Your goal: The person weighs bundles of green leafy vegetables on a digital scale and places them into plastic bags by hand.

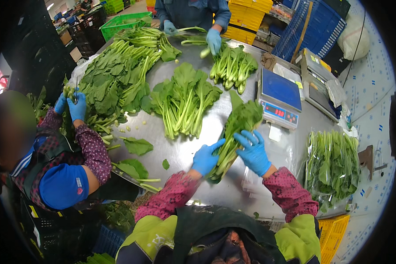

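A bundle of leafy green vegetable [239, 127] lies tilted in front of me, stems towards me and leaves towards the scale. My left hand [207, 157], in a blue glove, grips its left side near the stems. My right hand [253, 152], also gloved, has spread fingers against the bundle's right side; whether it bears on it firmly I cannot tell. The digital scale [279, 97] with a blue top and lit red digits stands beyond, to the right. Loose greens [186, 102] lie fanned on the metal table [181, 155], and a smaller bunch [234, 67] rests farther back.
A large heap of greens [112, 72] covers the back left. Co-workers' gloved hands work at the left [76, 105] and far side [214, 40]. Clear-bagged greens [331, 165] lie at the right, with clear plastic bags [255, 184] near my right forearm. A second scale [321, 94] stands behind.
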`<state>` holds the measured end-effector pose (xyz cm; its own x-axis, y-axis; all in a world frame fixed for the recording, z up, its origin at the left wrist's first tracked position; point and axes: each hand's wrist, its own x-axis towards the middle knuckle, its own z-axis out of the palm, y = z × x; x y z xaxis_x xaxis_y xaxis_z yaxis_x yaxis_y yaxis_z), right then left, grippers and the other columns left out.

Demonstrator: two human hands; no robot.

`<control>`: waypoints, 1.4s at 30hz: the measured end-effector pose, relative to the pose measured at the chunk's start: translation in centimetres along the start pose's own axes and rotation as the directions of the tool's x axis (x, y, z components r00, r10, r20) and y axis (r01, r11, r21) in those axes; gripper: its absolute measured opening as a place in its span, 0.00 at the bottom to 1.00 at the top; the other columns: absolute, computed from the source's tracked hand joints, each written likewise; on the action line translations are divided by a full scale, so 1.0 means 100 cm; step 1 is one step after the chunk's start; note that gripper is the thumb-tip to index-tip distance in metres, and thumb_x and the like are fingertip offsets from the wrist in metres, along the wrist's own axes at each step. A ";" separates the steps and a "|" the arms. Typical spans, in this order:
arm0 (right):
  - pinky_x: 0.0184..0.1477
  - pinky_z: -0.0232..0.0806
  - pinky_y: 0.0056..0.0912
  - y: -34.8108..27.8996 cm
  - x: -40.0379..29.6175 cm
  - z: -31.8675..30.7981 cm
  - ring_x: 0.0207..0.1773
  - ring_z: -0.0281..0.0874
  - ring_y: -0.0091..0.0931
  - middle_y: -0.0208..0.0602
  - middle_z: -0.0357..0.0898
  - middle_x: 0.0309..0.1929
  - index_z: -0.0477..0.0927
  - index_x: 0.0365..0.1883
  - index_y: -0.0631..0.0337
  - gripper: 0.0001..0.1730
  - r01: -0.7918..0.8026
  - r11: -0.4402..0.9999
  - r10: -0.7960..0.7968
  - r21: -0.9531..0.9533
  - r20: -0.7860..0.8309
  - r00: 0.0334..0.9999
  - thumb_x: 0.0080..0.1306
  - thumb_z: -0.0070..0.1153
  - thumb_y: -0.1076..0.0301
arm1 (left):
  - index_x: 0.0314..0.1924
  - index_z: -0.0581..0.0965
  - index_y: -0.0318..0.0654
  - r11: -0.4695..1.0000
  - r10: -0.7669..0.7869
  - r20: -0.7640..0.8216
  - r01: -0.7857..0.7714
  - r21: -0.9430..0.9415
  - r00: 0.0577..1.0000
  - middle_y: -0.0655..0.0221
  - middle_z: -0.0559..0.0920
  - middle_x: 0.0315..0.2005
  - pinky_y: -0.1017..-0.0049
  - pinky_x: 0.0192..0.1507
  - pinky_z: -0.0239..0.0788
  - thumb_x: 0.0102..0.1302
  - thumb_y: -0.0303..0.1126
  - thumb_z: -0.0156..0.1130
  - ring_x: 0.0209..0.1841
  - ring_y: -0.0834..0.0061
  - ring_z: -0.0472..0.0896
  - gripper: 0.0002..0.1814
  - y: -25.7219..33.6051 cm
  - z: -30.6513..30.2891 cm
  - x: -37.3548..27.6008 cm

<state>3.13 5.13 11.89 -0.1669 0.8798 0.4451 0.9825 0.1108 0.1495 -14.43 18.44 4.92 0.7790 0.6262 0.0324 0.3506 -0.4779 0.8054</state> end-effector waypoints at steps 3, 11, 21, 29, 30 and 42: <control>0.70 0.47 0.54 -0.022 0.006 -0.004 0.68 0.64 0.38 0.33 0.70 0.66 0.79 0.25 0.47 0.05 0.095 0.977 -0.118 0.192 0.114 0.986 0.50 0.62 0.68 | 0.62 0.75 0.66 0.968 0.167 -0.123 -0.138 0.210 0.978 0.59 0.75 0.25 0.58 0.31 0.69 0.58 0.33 0.61 0.27 0.55 0.75 0.30 0.000 -0.018 -0.027; 0.70 0.49 0.58 -0.048 -0.010 0.041 0.70 0.62 0.42 0.44 0.66 0.68 0.81 0.36 0.56 0.16 -0.102 0.936 -0.045 0.336 0.403 0.914 0.49 0.64 0.62 | 0.69 0.64 0.40 0.912 0.330 -0.025 -0.312 0.264 0.944 0.59 0.72 0.62 0.57 0.59 0.60 0.59 0.42 0.65 0.59 0.56 0.71 0.40 -0.005 0.000 -0.087; 0.38 0.69 0.51 -0.023 0.014 0.044 0.36 0.80 0.44 0.45 0.80 0.36 0.69 0.66 0.48 0.35 0.073 0.904 -0.310 0.421 0.529 0.790 0.56 0.60 0.66 | 0.58 0.75 0.38 0.900 0.390 -0.133 -0.346 0.265 0.911 0.62 0.77 0.53 0.60 0.52 0.66 0.53 0.25 0.64 0.53 0.57 0.75 0.28 -0.010 0.028 -0.086; 0.33 0.71 0.45 -0.036 -0.071 -0.089 0.30 0.81 0.41 0.43 0.80 0.28 0.68 0.65 0.51 0.39 -0.430 0.894 0.301 0.124 0.545 0.782 0.55 0.65 0.53 | 0.71 0.62 0.45 0.884 0.447 -0.226 -0.465 -0.035 0.866 0.51 0.59 0.71 0.53 0.69 0.52 0.60 0.30 0.67 0.70 0.43 0.58 0.40 0.059 0.026 -0.087; 0.36 0.71 0.44 -0.037 -0.098 -0.102 0.35 0.82 0.43 0.44 0.82 0.34 0.66 0.68 0.51 0.45 -0.593 0.789 0.438 0.162 0.530 0.727 0.53 0.68 0.52 | 0.74 0.58 0.48 0.880 0.429 -0.201 -0.458 -0.130 0.881 0.50 0.56 0.72 0.52 0.71 0.49 0.62 0.31 0.65 0.72 0.42 0.55 0.41 0.071 0.032 -0.082; 0.55 0.72 0.31 -0.126 -0.328 -0.208 0.54 0.78 0.27 0.40 0.78 0.56 0.66 0.66 0.69 0.44 -0.648 -0.476 0.823 0.594 0.561 -0.091 0.51 0.73 0.76 | 0.74 0.56 0.66 0.619 0.425 0.677 -0.739 0.266 0.601 0.64 0.51 0.75 0.33 0.69 0.35 0.72 0.49 0.48 0.76 0.43 0.45 0.32 0.088 0.189 -0.011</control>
<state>-5.46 -34.70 13.80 0.8700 0.2702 -0.4124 -0.3110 -0.3482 -0.8843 -2.41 1.91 0.75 0.9690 -0.2441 -0.0385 -0.2198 -0.9226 0.3171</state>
